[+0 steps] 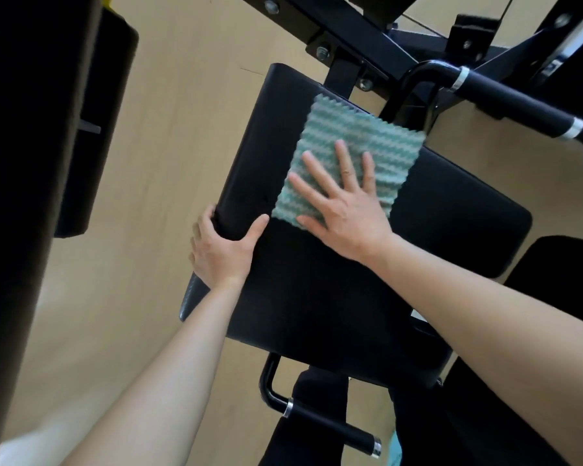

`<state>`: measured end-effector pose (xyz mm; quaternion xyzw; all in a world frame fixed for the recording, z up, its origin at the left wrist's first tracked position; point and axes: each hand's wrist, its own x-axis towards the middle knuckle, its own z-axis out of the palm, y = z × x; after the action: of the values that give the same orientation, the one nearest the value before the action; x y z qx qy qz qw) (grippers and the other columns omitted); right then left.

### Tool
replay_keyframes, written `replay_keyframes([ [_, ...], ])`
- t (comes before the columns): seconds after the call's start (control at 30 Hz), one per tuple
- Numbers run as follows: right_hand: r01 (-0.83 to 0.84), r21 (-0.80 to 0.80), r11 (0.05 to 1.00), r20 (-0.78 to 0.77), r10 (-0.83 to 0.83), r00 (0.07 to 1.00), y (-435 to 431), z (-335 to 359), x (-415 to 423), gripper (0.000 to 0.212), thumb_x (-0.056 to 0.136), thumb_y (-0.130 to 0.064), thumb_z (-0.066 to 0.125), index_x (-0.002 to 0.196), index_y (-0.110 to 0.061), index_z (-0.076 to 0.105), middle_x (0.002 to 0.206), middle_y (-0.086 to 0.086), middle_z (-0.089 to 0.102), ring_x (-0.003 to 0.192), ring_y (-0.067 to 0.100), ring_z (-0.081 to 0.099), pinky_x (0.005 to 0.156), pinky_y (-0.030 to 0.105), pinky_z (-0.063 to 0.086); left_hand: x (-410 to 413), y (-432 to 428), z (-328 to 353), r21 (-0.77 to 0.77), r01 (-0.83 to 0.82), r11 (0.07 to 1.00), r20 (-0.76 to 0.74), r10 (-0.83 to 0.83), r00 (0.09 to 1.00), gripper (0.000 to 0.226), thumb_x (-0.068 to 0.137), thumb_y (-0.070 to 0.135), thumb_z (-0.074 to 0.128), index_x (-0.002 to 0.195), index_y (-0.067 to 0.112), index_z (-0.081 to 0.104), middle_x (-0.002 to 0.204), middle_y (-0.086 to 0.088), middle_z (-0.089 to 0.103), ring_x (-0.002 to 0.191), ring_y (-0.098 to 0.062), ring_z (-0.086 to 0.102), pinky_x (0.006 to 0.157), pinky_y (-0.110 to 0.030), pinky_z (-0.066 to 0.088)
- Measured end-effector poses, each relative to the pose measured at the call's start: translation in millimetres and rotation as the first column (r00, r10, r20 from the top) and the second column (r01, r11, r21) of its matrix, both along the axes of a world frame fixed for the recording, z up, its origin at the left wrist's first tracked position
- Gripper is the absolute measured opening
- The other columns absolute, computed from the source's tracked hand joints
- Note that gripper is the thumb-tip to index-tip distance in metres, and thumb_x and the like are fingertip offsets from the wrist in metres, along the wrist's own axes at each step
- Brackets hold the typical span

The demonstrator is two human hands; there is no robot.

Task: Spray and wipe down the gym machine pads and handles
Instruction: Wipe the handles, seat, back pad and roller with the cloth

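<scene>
Wiping looks about midway: the right hand [347, 213] presses flat, fingers spread, on the green cloth [360, 129] at the far edge of the black pad [451, 213], the left hand [219, 253] curls round its left edge, and the upper handle [512, 99] and lower handle [330, 423] seem not yet wiped

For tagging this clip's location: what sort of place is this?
Most likely a gym: a black machine pad sits on a bolted steel frame, with a chrome-collared grip handle nearby.
</scene>
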<state>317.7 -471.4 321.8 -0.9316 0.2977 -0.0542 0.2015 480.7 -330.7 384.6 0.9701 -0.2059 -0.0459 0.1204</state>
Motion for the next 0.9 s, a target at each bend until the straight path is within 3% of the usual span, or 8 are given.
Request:
replay_keyframes([
  [0.17,-0.339,-0.094,0.936,0.031,0.343,0.939,-33,6,20,0.075,0.098,-0.073,0.032,0.163,-0.043,0.010,0.174,-0.006,0.004,0.159,0.035,-0.005,0.123,0.064,-0.010,5,-1,-1,-0.081,-0.039,0.996,-0.052,0.035,0.998,0.097,0.056,0.088,0.070,0.135,0.036,0.051,0.133,0.015,0.060,0.127,-0.014,0.056,0.108,-0.044,0.043],
  [0.23,-0.268,-0.063,0.961,0.022,0.270,0.963,-71,10,33,0.079,0.095,-0.079,0.029,0.163,-0.045,0.006,0.174,-0.007,0.001,0.159,0.034,-0.007,0.123,0.063,-0.010,6,-1,0,-0.089,-0.054,0.995,-0.075,0.047,0.996,0.099,0.054,0.090,0.071,0.134,0.037,0.050,0.133,0.016,0.060,0.127,-0.014,0.055,0.110,-0.045,0.042],
  [0.33,-0.003,0.075,0.997,-0.004,0.004,1.000,-111,22,60,0.079,0.093,-0.081,0.025,0.161,-0.049,0.002,0.174,-0.006,-0.005,0.158,0.039,-0.011,0.123,0.067,-0.005,7,0,0,-0.098,-0.066,0.993,-0.099,0.056,0.994,0.099,0.052,0.091,0.072,0.132,0.038,0.049,0.132,0.018,0.058,0.127,-0.013,0.054,0.111,-0.044,0.040],
  [0.43,0.078,0.030,0.996,-0.042,-0.077,0.996,-110,31,87,0.075,0.095,-0.079,0.016,0.162,-0.045,0.008,0.174,-0.001,-0.005,0.157,0.042,-0.014,0.122,0.068,-0.007,6,-1,0,-0.096,-0.058,0.994,-0.089,0.049,0.995,0.100,0.051,0.093,0.070,0.131,0.037,0.048,0.131,0.017,0.058,0.126,-0.014,0.054,0.109,-0.045,0.041],
  [0.57,-0.109,-0.052,0.993,-0.042,0.107,0.993,-64,41,106,0.067,0.101,-0.069,0.015,0.161,-0.042,0.022,0.174,-0.003,0.006,0.157,0.043,-0.013,0.119,0.072,-0.007,4,-1,-3,-0.083,-0.045,0.995,-0.057,0.041,0.998,0.098,0.053,0.092,0.069,0.130,0.035,0.049,0.130,0.013,0.059,0.124,-0.018,0.053,0.106,-0.042,0.039],
  [0.73,-0.427,-0.174,0.887,-0.042,0.426,0.904,-31,33,104,0.065,0.100,-0.071,0.023,0.158,-0.042,0.030,0.170,-0.002,0.025,0.159,0.038,0.002,0.122,0.070,-0.007,1,0,-7,-0.089,-0.019,0.996,0.016,0.020,1.000,0.096,0.056,0.089,0.069,0.132,0.033,0.050,0.130,0.009,0.060,0.123,-0.021,0.054,0.104,-0.041,0.037],
  [0.8,-0.389,-0.156,0.908,-0.064,0.384,0.921,-61,35,101,0.075,0.095,-0.080,0.022,0.160,-0.043,0.024,0.172,-0.002,0.018,0.159,0.036,-0.001,0.122,0.067,-0.009,2,2,-9,-0.082,-0.013,0.997,0.021,0.015,1.000,0.098,0.057,0.092,0.067,0.132,0.032,0.050,0.131,0.008,0.060,0.124,-0.021,0.054,0.104,-0.041,0.037],
  [0.9,-0.167,-0.046,0.985,-0.084,0.162,0.983,-107,40,98,0.077,0.094,-0.081,0.022,0.159,-0.041,0.027,0.173,-0.003,0.012,0.159,0.039,-0.005,0.120,0.071,-0.007,0,5,-10,-0.084,-0.006,0.996,0.025,0.008,1.000,0.098,0.060,0.093,0.065,0.134,0.031,0.049,0.131,0.008,0.059,0.124,-0.021,0.054,0.106,-0.041,0.037],
])
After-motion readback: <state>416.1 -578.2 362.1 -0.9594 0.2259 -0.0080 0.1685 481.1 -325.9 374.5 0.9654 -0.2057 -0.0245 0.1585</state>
